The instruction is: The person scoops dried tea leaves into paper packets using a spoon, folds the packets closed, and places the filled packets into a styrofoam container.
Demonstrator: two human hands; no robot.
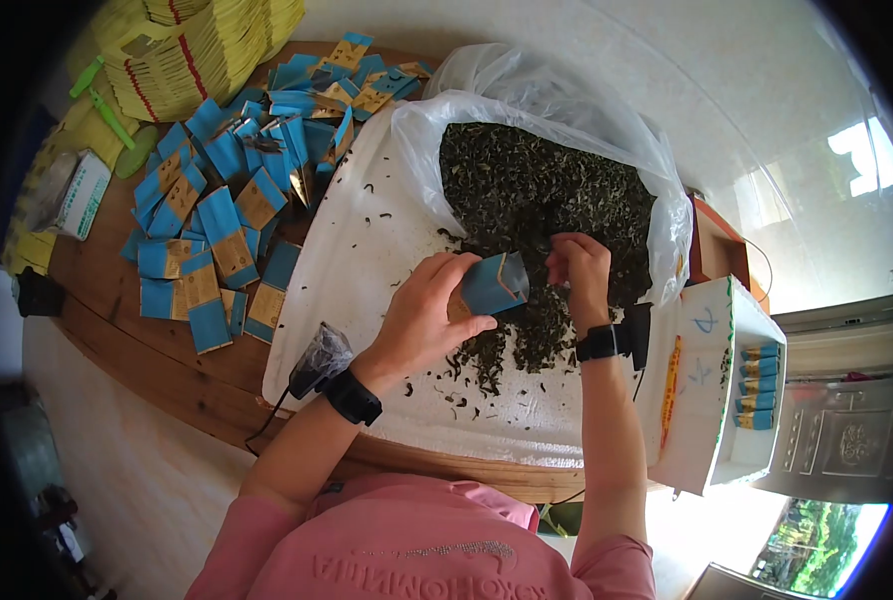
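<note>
My left hand [429,300] is wrapped around a small blue and gold packet [495,284], whose open mouth faces right toward my other hand. Curled fingers close my right hand [581,268] just over the dark dried tea leaves [547,180]; whatever they pinch is hidden. The leaves fill a clear plastic bag [422,130] and spill from its mouth. Under both hands lies a white foam tray [337,270] with loose leaves scattered on it.
Many blue and gold packets [232,255] lie heaped on the wooden table [117,340] at left. A yellow woven basket [187,60], a green scoop [137,150] and a small box [85,195] stand behind. At right, a white foam box [702,370] holds several upright packets [757,385].
</note>
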